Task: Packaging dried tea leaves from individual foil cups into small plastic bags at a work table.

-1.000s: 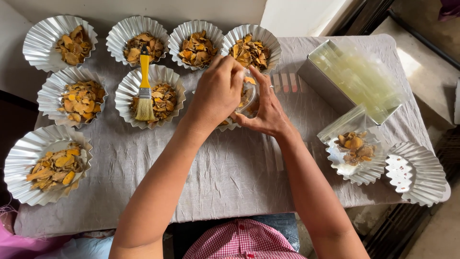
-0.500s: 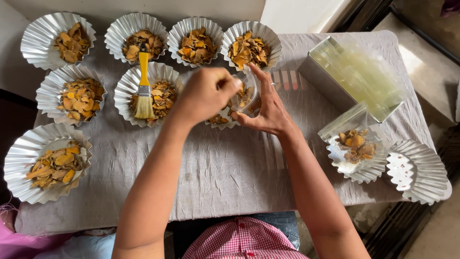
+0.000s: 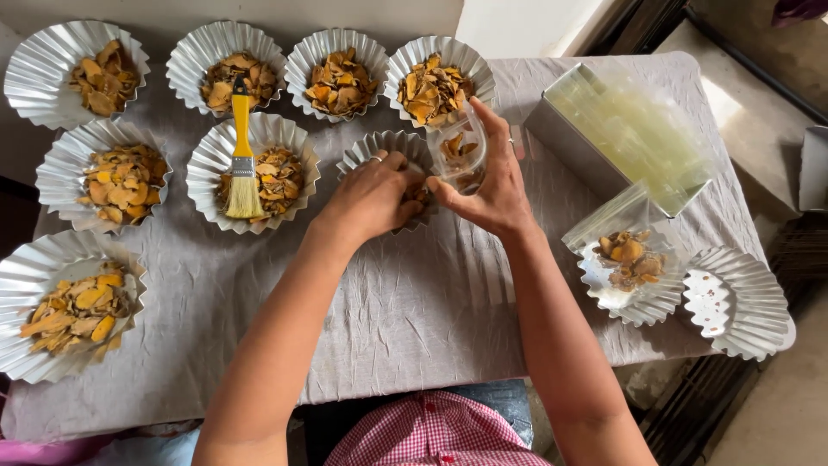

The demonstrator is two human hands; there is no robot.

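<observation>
My right hand [image 3: 488,183] grips a clear plastic bag [image 3: 460,152] with orange-brown dried slices in it, held over a fluted foil tray [image 3: 373,147] at the table's centre. My left hand [image 3: 371,195] rests in that tray with its fingers closed on slices at the bag's mouth; what they pinch is hidden. A yellow-handled brush [image 3: 242,154] lies across the neighbouring foil tray [image 3: 210,177] of slices, left of my left hand.
Several more foil trays of slices line the back [image 3: 431,53] and left [image 3: 52,336] of the grey-clothed table [image 3: 405,319]. A metal box [image 3: 573,142] of clear bags stands at the right, with a part-filled tray [image 3: 634,298] and an empty one [image 3: 742,302] in front.
My left hand has dropped from the bag's top down into the centre tray. My right hand has tipped the bag more upright and moved it slightly right.
</observation>
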